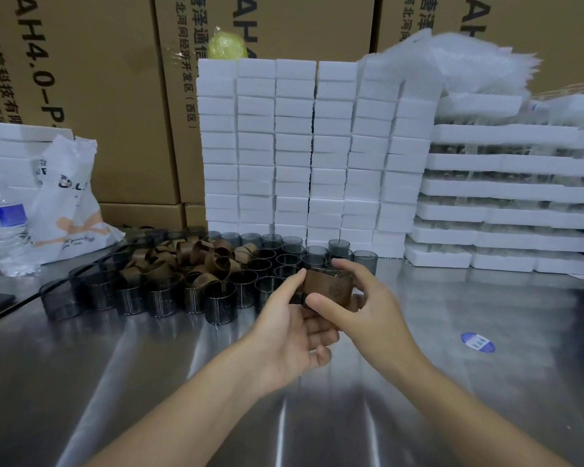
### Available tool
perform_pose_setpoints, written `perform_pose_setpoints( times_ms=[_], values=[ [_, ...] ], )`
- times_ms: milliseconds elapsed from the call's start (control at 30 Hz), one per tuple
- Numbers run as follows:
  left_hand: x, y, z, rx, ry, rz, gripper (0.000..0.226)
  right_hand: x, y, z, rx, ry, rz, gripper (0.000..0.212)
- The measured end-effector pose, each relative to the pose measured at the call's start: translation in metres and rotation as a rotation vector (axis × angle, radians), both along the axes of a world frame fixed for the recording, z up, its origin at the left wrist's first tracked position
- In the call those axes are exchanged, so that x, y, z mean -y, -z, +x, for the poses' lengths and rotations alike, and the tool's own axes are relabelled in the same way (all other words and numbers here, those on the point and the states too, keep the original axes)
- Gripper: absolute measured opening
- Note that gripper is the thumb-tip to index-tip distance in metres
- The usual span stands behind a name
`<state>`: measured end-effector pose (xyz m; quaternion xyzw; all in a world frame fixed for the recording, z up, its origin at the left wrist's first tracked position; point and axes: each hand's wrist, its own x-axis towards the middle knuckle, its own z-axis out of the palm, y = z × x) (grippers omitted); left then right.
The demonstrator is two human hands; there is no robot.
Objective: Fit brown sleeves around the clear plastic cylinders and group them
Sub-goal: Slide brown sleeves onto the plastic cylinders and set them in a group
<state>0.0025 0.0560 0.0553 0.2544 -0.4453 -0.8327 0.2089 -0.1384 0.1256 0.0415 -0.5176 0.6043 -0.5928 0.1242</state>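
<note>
Both left hand (292,335) and right hand (371,308) grip one sleeve (327,287); skewed pushing could scatter cylinders (220,303) at ten o'clock.

We record two bare forearms entering from the lower edge and converging toward the middle of the view: the left forearm (189,409) from the lower left, the right forearm (469,416) from the lower right. The left hand (284,342) lies palm up and turned inward. Its fingers (321,335) curl beneath a brown-sleeved clear plastic cylinder (329,287), and its thumb (292,284) stretches up against the sleeve's left edge. The right hand (371,311) shows us its back. Its fingers (346,266) arch over the top of the same piece, and its thumb (324,306) presses the near lower face. Both wrists are bare and slightly bent.
</note>
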Motion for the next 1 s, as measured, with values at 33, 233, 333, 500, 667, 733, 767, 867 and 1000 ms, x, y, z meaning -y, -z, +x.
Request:
perform_pose_setpoints(
  times_ms=[33, 233, 333, 500, 667, 733, 767, 867, 1000],
  values=[
    [-0.001, 0.001, 0.000, -0.028, 0.020, 0.032, 0.068, 0.000, 0.000, 0.002, -0.002, -0.009, 0.009, 0.074],
    [-0.005, 0.008, -0.001, -0.123, 0.037, 0.135, 0.071, 0.004, 0.004, 0.011, -0.073, 0.034, 0.072, 0.072],
    [-0.007, 0.008, -0.002, -0.137, 0.001, 0.145, 0.068, 0.005, 0.008, 0.018, -0.127, 0.110, 0.079, 0.074],
    [-0.012, 0.007, -0.006, -0.227, -0.012, 0.245, 0.066, 0.003, 0.007, 0.027, -0.296, 0.267, 0.097, 0.063],
    [-0.018, 0.004, -0.013, -0.311, 0.001, 0.329, 0.060, 0.000, 0.004, 0.025, -0.422, 0.375, 0.097, 0.063],
    [-0.019, 0.003, -0.013, -0.308, -0.001, 0.333, 0.055, 0.000, 0.005, 0.024, -0.411, 0.375, 0.092, 0.062],
    [-0.020, 0.003, -0.013, -0.305, -0.004, 0.331, 0.053, 0.000, 0.006, 0.024, -0.408, 0.377, 0.091, 0.061],
    [-0.021, 0.004, -0.014, -0.303, -0.006, 0.313, 0.052, 0.001, 0.008, 0.024, -0.408, 0.382, 0.081, 0.060],
    [-0.021, 0.007, -0.014, -0.308, -0.018, 0.286, 0.052, 0.002, 0.008, 0.023, -0.402, 0.375, 0.083, 0.059]
  ],
)
